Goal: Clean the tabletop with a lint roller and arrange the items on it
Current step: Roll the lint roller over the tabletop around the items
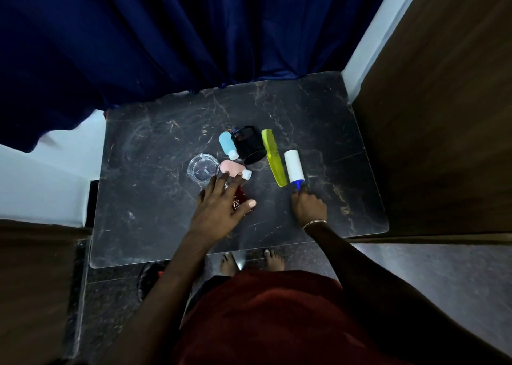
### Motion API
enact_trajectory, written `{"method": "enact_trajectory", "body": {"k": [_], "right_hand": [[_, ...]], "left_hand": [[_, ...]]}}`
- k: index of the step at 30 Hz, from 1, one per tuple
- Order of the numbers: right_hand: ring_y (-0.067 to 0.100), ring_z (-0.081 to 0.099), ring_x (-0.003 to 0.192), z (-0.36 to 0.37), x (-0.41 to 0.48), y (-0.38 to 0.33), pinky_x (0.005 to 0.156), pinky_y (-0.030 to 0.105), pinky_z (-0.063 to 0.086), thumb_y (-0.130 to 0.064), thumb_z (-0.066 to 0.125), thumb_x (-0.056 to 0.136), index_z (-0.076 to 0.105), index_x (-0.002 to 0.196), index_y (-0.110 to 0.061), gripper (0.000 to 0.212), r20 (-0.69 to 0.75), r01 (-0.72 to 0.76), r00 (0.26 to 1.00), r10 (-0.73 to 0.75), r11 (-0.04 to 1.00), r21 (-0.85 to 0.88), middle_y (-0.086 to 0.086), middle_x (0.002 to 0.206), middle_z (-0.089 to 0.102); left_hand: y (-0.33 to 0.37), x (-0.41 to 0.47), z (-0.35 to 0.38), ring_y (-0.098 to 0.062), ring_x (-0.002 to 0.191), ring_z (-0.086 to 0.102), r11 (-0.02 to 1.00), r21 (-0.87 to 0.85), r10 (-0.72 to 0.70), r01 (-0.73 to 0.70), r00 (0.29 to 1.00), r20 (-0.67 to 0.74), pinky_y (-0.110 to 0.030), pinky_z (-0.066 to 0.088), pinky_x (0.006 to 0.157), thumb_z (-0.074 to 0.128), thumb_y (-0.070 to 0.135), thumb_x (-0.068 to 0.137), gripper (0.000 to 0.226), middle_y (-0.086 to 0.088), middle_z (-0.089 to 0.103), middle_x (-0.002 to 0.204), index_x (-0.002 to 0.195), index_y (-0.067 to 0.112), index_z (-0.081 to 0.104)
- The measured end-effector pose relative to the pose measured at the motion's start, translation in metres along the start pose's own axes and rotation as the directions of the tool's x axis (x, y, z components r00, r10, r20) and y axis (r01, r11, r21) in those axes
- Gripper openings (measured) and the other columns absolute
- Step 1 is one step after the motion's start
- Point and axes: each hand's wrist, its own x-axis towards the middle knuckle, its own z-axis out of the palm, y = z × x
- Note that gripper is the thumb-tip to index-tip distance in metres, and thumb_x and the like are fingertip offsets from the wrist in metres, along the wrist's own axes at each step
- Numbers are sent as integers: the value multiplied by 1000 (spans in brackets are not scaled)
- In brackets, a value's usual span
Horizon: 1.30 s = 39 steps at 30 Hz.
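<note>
On the bench [155,198], my right hand [309,206] gripped the lint roller [294,168], my left hand [219,206] lay spread over a red bottle [241,195]; cleaning and arranging looked barely begun.

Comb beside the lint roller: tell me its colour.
The comb is yellow-green, seen clearly in the head view, lying beside the white lint roller.

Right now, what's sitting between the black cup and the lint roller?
The yellow-green comb lies flat between the black cup and the lint roller, roughly parallel to the roller. The head view shows it.
</note>
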Motion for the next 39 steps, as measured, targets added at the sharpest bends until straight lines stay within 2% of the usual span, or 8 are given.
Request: {"method": "enact_trajectory", "body": {"k": [5, 9, 13, 21, 27, 30, 34, 39], "right_hand": [[42, 67, 105, -6, 2, 24, 88, 45, 52, -36, 33, 105, 46, 131, -6, 43, -35, -81, 996, 82, 996, 32, 22, 112, 70], [45, 64, 108, -15, 9, 67, 91, 47, 50, -38, 35, 104, 46, 129, -3, 45, -48, -205, 976, 211, 973, 109, 26, 116, 66], [48, 62, 109, -24, 11, 114, 93, 49, 50, -39, 33, 105, 49, 125, -1, 46, -53, -299, 950, 309, 945, 133, 30, 117, 64], [49, 63, 106, -30, 10, 150, 89, 49, 50, -37, 35, 104, 51, 124, 1, 45, -85, -352, 925, 370, 920, 173, 31, 112, 65], [47, 66, 99, -26, 10, 122, 83, 46, 51, -36, 36, 105, 50, 124, 2, 45, -86, -275, 954, 286, 953, 127, 29, 107, 68], [46, 66, 102, -23, 10, 97, 87, 46, 51, -39, 35, 104, 51, 126, 1, 48, -51, -217, 974, 222, 971, 102, 28, 110, 68], [43, 67, 105, -20, 6, 62, 89, 45, 52, -38, 35, 104, 52, 124, -1, 45, -37, -142, 989, 145, 986, 82, 24, 114, 68], [41, 66, 109, -10, 0, 20, 92, 46, 53, -38, 32, 105, 40, 140, -6, 48, 38, -6, 999, 6, 1000, -12, 20, 118, 68]], "left_hand": [[1, -1, -1, -34, 157, 14, 1000, 6, 0, 0, 1000, 11, -64, 26, 120, 17, 87, 86, 87, -2, 19, 169, 159, 40, 12], [3, 0, 2, -33, 157, 15, 1000, -4, 10, -10, 1000, 6, -64, 26, 120, 26, 82, 89, 81, -1, 18, 169, 158, 42, 12], [9, 0, 4, -31, 157, 16, 1000, -5, 29, -29, 1000, -1, -64, 27, 120, 25, 84, 89, 82, 0, 17, 169, 158, 43, 12], [10, 2, 4, -33, 158, 15, 1000, 9, 27, -27, 1000, 3, -65, 26, 120, 23, 84, 89, 82, -2, 15, 170, 159, 42, 11], [6, 2, 4, -32, 158, 12, 1000, -1, 26, -26, 1000, 10, -65, 25, 121, 25, 84, 89, 79, -1, 16, 170, 157, 45, 12], [6, 2, 3, -32, 158, 13, 1000, -7, 27, -27, 1000, 0, -66, 26, 120, 25, 84, 89, 78, 0, 18, 169, 157, 46, 17], [7, 2, 2, -33, 158, 12, 1000, -11, 20, -20, 1000, -8, -66, 24, 120, 23, 86, 89, 80, 0, 17, 170, 157, 47, 9], [8, 3, 2, -34, 158, 12, 1000, -12, 7, -7, 1000, -3, -66, 23, 121, 20, 88, 87, 83, -1, 17, 170, 158, 46, 9]]}}
